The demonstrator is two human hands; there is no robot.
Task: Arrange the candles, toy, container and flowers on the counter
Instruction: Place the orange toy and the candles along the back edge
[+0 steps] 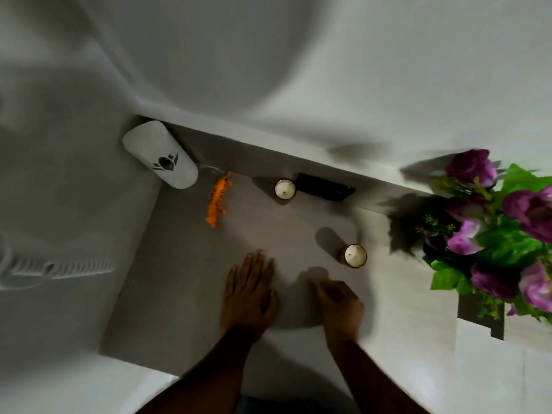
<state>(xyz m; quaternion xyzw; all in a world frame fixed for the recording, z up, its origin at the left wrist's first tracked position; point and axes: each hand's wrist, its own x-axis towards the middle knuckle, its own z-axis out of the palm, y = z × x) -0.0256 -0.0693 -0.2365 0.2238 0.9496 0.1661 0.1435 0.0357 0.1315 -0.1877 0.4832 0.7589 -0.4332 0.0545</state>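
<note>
On the grey counter (185, 294) stand two small white candles: one candle (285, 189) near the back wall, the other candle (355, 256) further right and nearer to me. An orange toy (218, 198) lies left of the back candle. A white container (160, 154) with a dark logo sits in the back left corner. Purple flowers (495, 234) with green leaves fill the right side. My left hand (249, 289) rests flat and open on the counter. My right hand (339, 303) is loosely curled beside it, just below the near candle, holding nothing.
A black phone (324, 186) lies against the back wall right of the far candle. White walls close the counter at the back and left. A white ribbed hose (59, 268) hangs at the left. The image is blurred.
</note>
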